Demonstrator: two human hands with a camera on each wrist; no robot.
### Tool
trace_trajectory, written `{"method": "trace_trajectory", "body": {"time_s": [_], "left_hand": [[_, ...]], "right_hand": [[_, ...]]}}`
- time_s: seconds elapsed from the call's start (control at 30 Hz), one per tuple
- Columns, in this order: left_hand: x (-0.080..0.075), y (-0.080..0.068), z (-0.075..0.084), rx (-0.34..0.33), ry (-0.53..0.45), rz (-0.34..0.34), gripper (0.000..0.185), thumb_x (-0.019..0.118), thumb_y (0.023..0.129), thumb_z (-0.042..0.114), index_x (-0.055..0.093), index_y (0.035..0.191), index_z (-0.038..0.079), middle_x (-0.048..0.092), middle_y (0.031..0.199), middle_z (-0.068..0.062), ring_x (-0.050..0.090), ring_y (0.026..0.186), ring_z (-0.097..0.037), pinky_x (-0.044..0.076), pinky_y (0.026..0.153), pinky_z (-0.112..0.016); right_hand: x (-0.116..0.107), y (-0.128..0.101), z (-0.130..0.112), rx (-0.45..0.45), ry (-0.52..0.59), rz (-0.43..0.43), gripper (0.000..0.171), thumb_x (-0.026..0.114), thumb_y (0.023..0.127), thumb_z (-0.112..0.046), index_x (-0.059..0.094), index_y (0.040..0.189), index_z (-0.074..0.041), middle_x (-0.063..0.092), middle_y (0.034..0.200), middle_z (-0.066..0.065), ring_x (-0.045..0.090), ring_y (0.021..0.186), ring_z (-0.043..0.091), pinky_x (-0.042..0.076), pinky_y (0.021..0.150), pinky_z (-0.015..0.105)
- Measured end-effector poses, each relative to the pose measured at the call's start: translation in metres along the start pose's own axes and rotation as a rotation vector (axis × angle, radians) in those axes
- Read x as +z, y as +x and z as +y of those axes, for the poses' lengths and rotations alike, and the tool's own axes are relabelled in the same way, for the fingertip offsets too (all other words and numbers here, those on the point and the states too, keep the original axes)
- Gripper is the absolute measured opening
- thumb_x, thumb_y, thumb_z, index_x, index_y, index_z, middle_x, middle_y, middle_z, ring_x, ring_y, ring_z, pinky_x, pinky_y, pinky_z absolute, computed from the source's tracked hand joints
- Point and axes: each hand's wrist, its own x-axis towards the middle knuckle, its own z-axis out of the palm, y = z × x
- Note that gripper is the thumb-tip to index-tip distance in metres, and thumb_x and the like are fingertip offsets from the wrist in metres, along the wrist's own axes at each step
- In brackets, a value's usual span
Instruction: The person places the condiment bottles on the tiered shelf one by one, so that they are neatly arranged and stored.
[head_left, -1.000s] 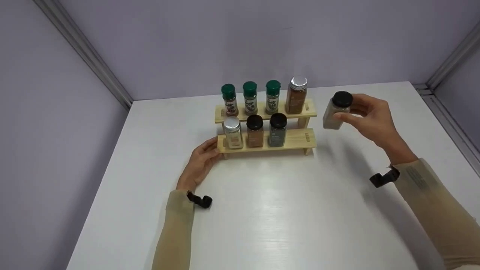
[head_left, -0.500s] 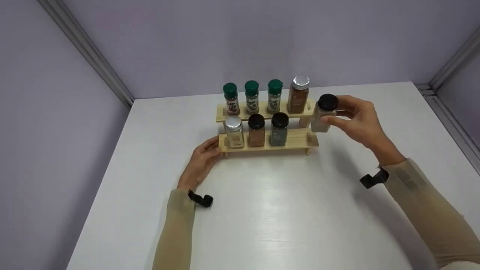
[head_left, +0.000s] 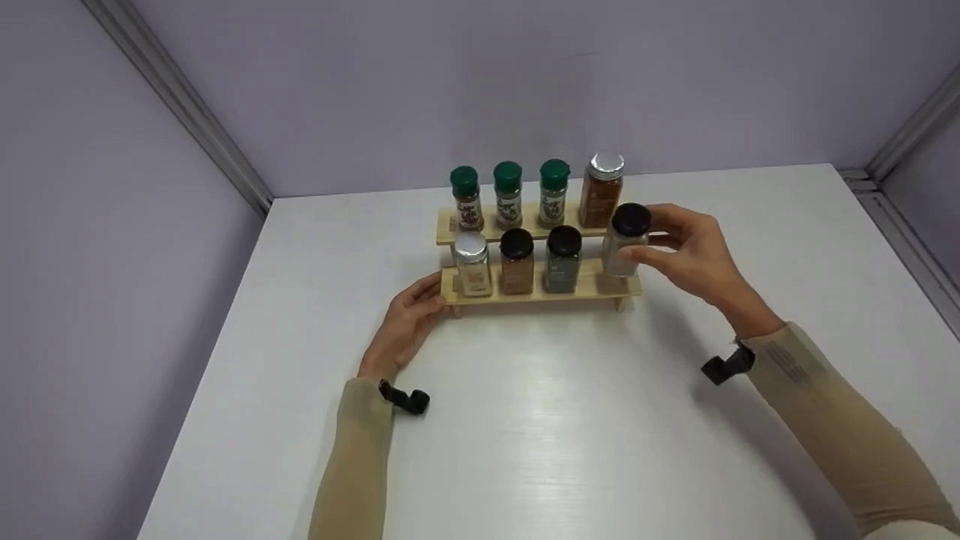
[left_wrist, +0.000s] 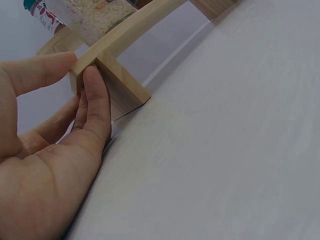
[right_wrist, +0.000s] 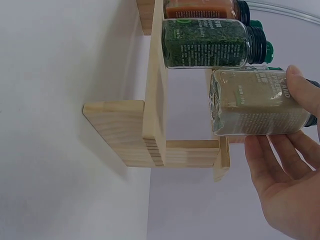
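Note:
My right hand [head_left: 694,255] grips a spice jar [right_wrist: 252,102] of greyish-tan powder with a black lid, thumb on one side and fingers on the other. The jar is held just above the right end of the lower shelf; in the right wrist view its base is apart from the board. My left hand [head_left: 409,326] pinches the left end of the two-tier wooden spice rack [left_wrist: 127,35], thumb at the board's edge and fingers beneath, beside the leg. On the lower shelf stand a silver-lidded jar [head_left: 473,270], a black-lidded brown jar [head_left: 517,266] and a black-lidded dark green jar [right_wrist: 205,44].
The upper shelf carries several bottles: three green-capped ones, such as the leftmost bottle [head_left: 468,202], and a silver-lidded reddish-brown jar [head_left: 601,196] at its right end. The rack stands on a white table [head_left: 525,420], with a pale wall [head_left: 375,90] behind it.
My right hand has carried the black-lidded jar leftward and down, from right of the rack to over the lower shelf's right end. My left hand has stayed at the rack's left end.

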Motion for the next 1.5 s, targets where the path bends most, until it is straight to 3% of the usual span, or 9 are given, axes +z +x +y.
{"method": "trace_trajectory", "body": {"time_s": [0.27,0.6,1.5], "left_hand": [[0.000,-0.001,-0.001,0.002,0.009,0.001,0.056,0.056,0.107,-0.005,0.040,0.161,-0.001,0.045,0.161,-0.019,0.050,0.144,-0.027,0.051,0.113,-0.029],[0.001,-0.001,-0.001,-0.005,0.015,0.008,0.059,0.059,0.106,-0.002,0.038,0.161,-0.002,0.044,0.159,-0.018,0.054,0.137,-0.023,0.054,0.106,-0.025],[0.000,0.001,-0.004,-0.001,0.018,0.016,0.057,0.060,0.106,-0.002,0.042,0.160,0.000,0.047,0.160,-0.018,0.053,0.141,-0.025,0.052,0.112,-0.029]], "right_hand": [[0.009,-0.004,0.006,0.036,-0.017,-0.021,0.049,0.089,0.088,-0.006,0.072,0.134,-0.006,0.075,0.118,-0.005,0.070,0.109,0.010,0.058,0.095,0.016],[0.016,-0.005,0.015,0.042,0.010,-0.034,0.048,0.089,0.089,-0.008,0.072,0.134,-0.005,0.075,0.119,-0.004,0.071,0.111,0.010,0.058,0.096,0.018],[0.024,-0.007,0.028,0.060,0.037,-0.067,0.048,0.087,0.090,-0.005,0.070,0.135,-0.005,0.074,0.122,-0.001,0.070,0.112,0.010,0.058,0.097,0.018]]}}
